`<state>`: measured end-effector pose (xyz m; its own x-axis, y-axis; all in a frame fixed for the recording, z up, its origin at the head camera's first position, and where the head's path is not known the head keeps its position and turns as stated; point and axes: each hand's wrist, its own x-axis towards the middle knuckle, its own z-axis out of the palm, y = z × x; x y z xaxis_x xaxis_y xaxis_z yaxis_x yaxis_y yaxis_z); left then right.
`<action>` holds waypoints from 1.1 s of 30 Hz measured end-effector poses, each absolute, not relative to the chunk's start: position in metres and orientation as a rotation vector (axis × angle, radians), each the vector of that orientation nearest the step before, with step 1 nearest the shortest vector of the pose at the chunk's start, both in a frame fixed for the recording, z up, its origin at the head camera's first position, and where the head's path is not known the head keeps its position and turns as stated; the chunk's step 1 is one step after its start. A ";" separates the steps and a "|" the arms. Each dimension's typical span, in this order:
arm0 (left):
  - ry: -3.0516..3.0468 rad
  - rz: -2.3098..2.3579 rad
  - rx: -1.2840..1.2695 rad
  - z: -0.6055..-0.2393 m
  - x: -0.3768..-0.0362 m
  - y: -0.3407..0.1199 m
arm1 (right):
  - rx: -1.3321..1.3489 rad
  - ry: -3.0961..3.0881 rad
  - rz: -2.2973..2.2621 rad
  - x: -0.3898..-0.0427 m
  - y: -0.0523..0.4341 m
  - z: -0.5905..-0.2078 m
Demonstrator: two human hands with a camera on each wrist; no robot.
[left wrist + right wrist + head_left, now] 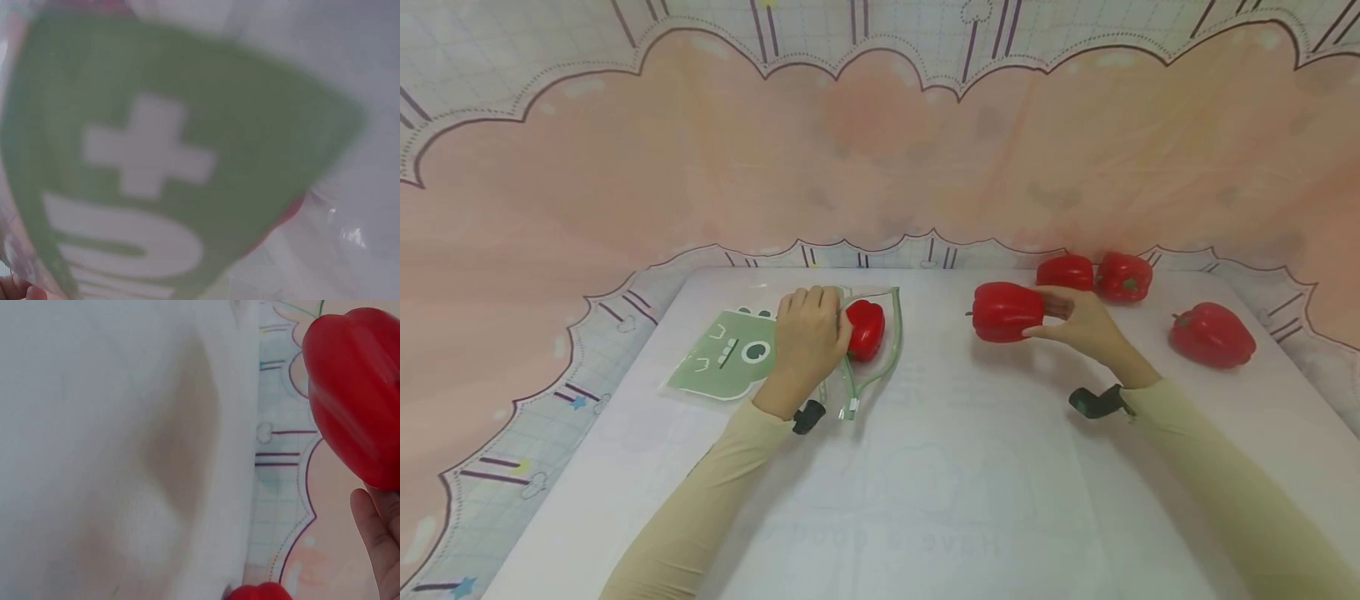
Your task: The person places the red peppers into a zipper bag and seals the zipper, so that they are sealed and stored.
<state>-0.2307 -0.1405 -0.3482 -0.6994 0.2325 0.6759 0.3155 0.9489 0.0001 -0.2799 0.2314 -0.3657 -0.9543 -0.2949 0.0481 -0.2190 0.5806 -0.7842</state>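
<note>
Right hand (1078, 323) of mine grips a red bell pepper (1007, 312) above the white surface (925, 467); my left hand (807, 337) holds open a green-printed clear bag (730, 358) with another pepper (865, 329) inside.

Three views: one from the head, one from each wrist

The head camera looks forward and down over the whole table (925, 500). The left wrist camera sits pressed close to the green bag (187, 156), blurred. The right wrist camera, also close, sees the held pepper (359, 394) and the table's edge, both shared with the head view.
</note>
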 end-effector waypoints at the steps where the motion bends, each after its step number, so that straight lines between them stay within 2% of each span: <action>1: -2.375 -0.149 -0.385 -0.348 -0.231 -0.140 | -0.442 2.710 -1.330 -0.280 0.230 -0.366; 33: -2.351 -0.146 -0.374 -0.350 -0.230 -0.140 | -0.543 2.627 -1.418 -0.296 0.171 -0.376</action>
